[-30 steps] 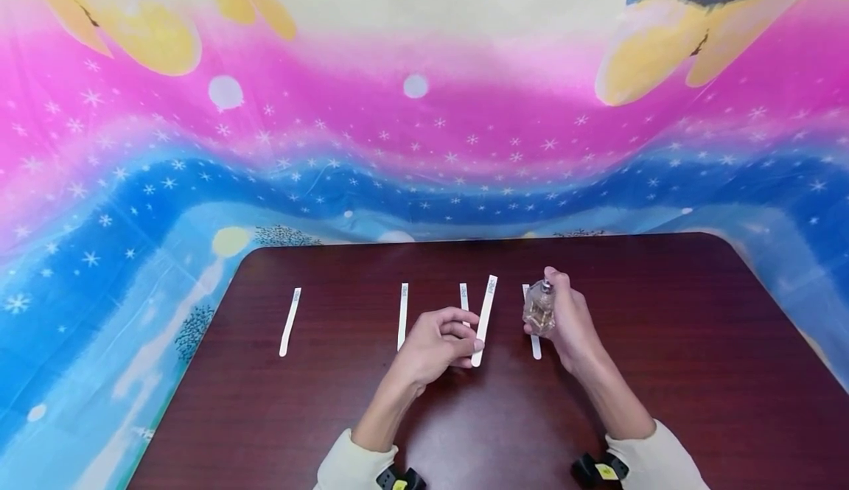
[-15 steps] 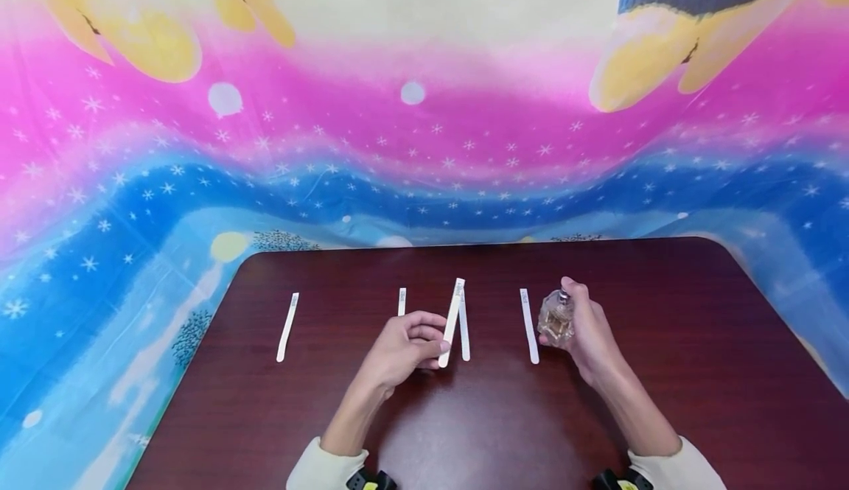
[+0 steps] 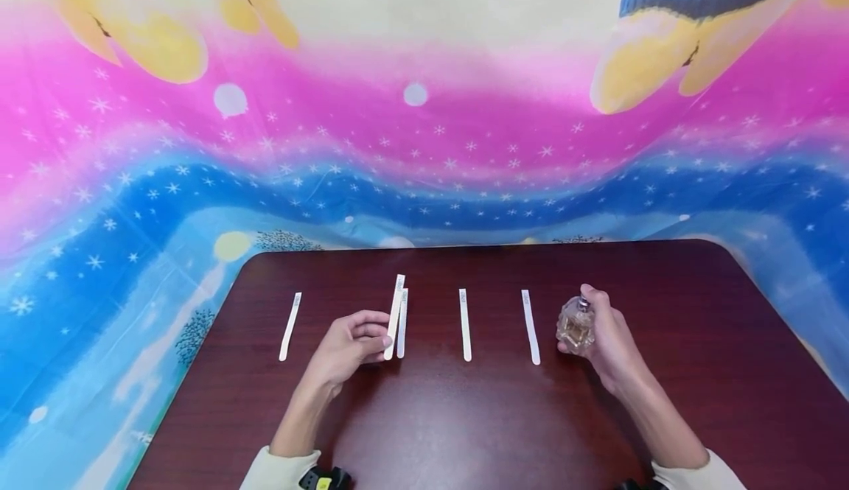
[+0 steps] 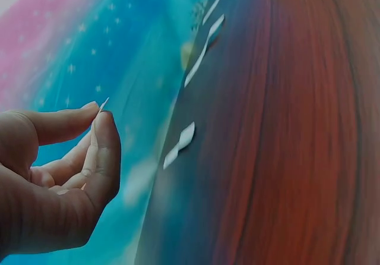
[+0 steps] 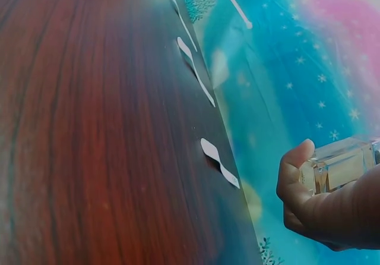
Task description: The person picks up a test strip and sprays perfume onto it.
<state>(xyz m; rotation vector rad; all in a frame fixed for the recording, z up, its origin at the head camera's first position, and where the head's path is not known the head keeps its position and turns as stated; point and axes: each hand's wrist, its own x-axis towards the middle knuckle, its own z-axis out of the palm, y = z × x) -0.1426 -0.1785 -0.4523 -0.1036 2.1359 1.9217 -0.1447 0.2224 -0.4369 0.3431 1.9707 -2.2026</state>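
My left hand [image 3: 346, 348] pinches the lower end of a white perfume test strip [image 3: 395, 313] between thumb and fingers. The strip points up and away, with small print at its far end. In the left wrist view it shows only as a thin edge [image 4: 101, 109]. Behind it, partly overlapped in the head view, lies another strip [image 3: 402, 328] on the table. My right hand [image 3: 615, 350] grips a clear faceted glass perfume bottle [image 3: 575, 324] of pale amber liquid, held above the table. The thumb lies at the silver spray top [image 3: 584, 303].
Further strips lie spaced in a row on the dark reddish wooden table [image 3: 451, 431]: one at the far left [image 3: 290, 326], one near the middle [image 3: 465, 326] and one toward the right [image 3: 530, 328]. A colourful printed cloth [image 3: 424, 136] hangs behind the table's far edge.
My left hand has moved left with its strip, from beside the middle strip to the one left of it. My right hand has drawn right with the bottle, uncovering the right strip.
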